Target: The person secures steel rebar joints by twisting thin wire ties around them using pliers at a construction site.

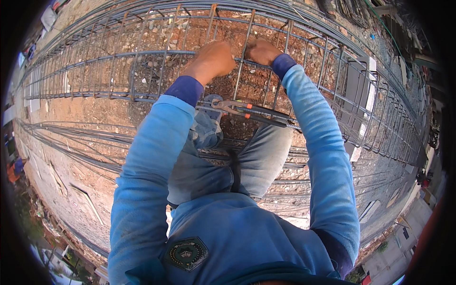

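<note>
A long cage of steel reinforcing bars (137,53), with several square stirrups along it, stretches from left to right before me. My left hand (213,59) is closed at the cage's middle long bar, its fingertips turned away from view. Close by on the right, my right hand (262,51) is also closed, beside a stirrup on that same bar. Whatever the fingers of either hand pinch is hidden. A pair of pincers (248,115) with dark handles and orange marks rests across the cage's near bar, in front of my knees, with its jaws toward the left.
Loose long bars (80,142) lie on the ground at left and continue behind my legs. More bars run along the cage's far side. A grey and white panel (357,90) stands at the cage's right part. Reddish, stony soil shows beneath. At the far left edge is another person (15,170).
</note>
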`<state>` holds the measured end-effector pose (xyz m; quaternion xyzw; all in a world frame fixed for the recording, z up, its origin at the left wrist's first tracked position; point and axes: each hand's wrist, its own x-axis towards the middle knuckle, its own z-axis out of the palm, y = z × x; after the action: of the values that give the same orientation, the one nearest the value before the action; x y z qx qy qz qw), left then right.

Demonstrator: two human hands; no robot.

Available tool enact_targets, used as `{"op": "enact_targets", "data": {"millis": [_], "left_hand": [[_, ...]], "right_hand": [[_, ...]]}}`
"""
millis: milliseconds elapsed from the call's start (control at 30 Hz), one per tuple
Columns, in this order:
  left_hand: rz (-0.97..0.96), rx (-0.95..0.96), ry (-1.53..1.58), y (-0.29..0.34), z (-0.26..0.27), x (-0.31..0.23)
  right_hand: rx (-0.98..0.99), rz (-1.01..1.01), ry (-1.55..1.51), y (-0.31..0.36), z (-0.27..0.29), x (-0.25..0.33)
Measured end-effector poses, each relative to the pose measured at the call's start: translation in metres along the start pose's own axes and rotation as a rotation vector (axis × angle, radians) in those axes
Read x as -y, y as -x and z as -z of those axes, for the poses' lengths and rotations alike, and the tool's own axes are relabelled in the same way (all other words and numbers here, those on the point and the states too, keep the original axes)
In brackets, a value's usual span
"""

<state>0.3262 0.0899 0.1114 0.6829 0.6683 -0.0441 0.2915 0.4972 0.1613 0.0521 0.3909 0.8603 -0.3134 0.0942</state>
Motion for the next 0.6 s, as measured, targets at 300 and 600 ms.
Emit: {"op": "enact_targets", "data": {"millis": [300, 600], "left_hand": [[-0.024, -0.072, 0.096, -0.027, -0.007, 0.012], [-0.121, -0.21, 0.175, -0.036, -0.034, 0.013]], "right_hand": [[-0.055, -0.251, -0.401, 0.016, -0.003, 0.012], [-0.075, -0.309, -0.332, 0.026, -0.004, 0.028]]}}
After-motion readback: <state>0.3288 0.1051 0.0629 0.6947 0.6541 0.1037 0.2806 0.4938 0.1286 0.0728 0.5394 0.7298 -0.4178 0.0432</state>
